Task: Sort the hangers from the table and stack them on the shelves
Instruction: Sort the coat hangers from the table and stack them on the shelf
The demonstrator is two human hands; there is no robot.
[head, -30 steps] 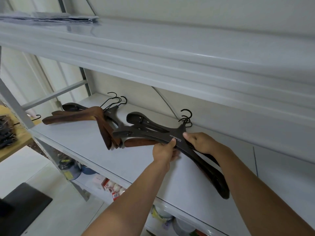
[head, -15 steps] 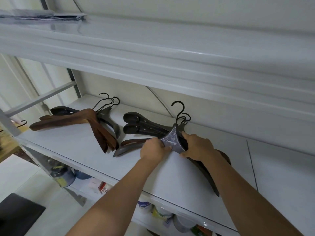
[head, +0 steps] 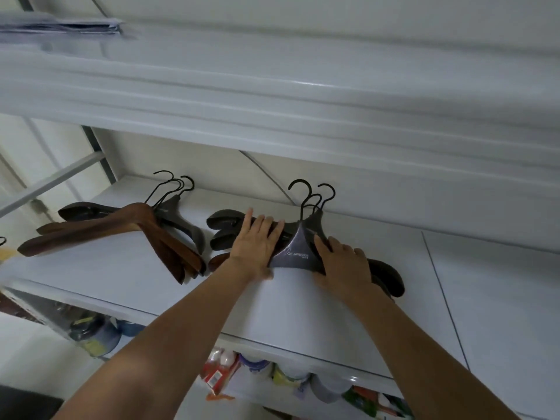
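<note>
Pressing hangers [head: 298, 253] near back of shelf [head: 303, 307].

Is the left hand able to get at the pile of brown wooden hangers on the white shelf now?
Probably yes. The left hand rests flat on the dark grey hangers, holding nothing; the pile of brown wooden hangers lies beside it on the same white shelf, with nothing standing between.
</note>
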